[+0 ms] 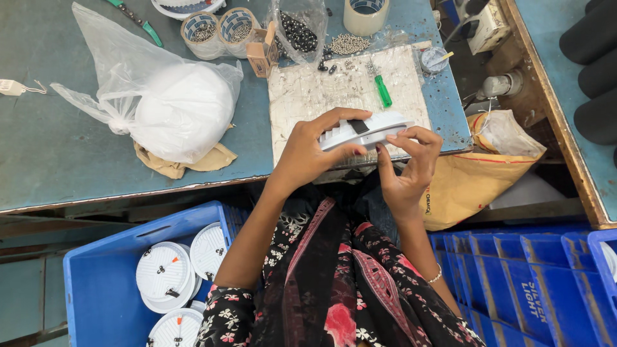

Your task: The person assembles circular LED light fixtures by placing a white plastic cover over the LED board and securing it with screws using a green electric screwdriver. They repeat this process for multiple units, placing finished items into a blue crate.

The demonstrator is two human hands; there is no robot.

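At the far left of the blue-green bench point(58, 154) a small white plug on a cord point(11, 87) lies near the edge. Right of it a knotted clear plastic bag stuffed with white material point(170, 106) rests on a scrap of brown paper point(193, 162). Below the bench edge, a blue plastic crate point(103, 283) holds round white lamp housings point(164, 275) stacked face down. Behind the bag, two tape-wrapped cups of small metal parts point(220, 27) stand beside a small open cardboard box point(263, 54). A clear bag of dark beads point(297, 32) and a loose heap of silvery screws point(349, 44) sit at the back of a worn white work pad point(308, 96), with a roll of tan tape point(366, 14) behind and a green-handled screwdriver point(383, 90) lying on the pad.

Over the pad's near edge, the left hand point(312, 154) grips a flat round white lamp housing with ribbed fins point(363, 130) from the left side, fingers curled over its top. The right hand point(405, 170) pinches the housing's right rim with fingertips. Further right a tan paper sack point(469, 186) hangs below the bench, above more blue crates point(527, 283).
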